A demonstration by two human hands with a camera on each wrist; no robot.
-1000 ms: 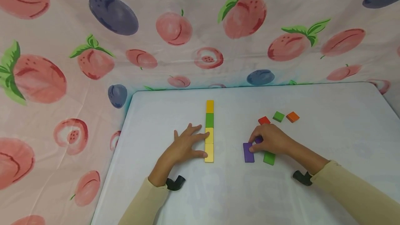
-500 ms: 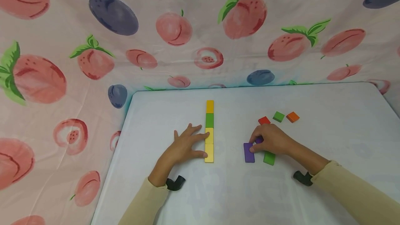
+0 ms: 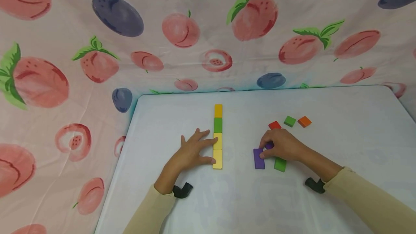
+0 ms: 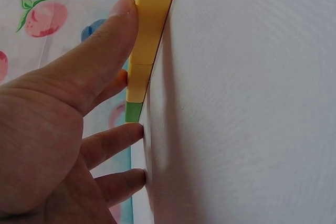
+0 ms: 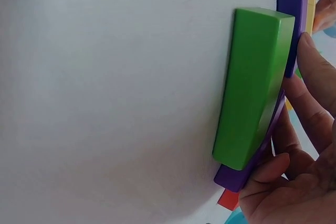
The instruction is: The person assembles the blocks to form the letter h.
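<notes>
A straight row of blocks runs away from me left of centre: two pale yellow blocks (image 3: 218,156) nearest, a green block (image 3: 218,125) beyond, and a deeper yellow block (image 3: 219,111) at the far end. My left hand (image 3: 188,152) has its fingers spread and touches the two pale yellow blocks with thumb and index finger. To the right, my right hand (image 3: 284,145) holds the near purple block (image 3: 259,161) between thumb and index finger. Its curled fingers partly hide a second purple block (image 5: 229,178), beside a green block (image 5: 252,87) near the wrist.
Beyond my right hand lie a red block (image 3: 274,125), a small green block (image 3: 290,121) and an orange block (image 3: 304,121). They stand on a white table (image 3: 227,205), with a fruit-print cloth (image 3: 201,6) behind and to the left.
The near purple block has shifted very slightly to the right with my right fingertips. My left hand and the row of blocks stay where they were.
</notes>
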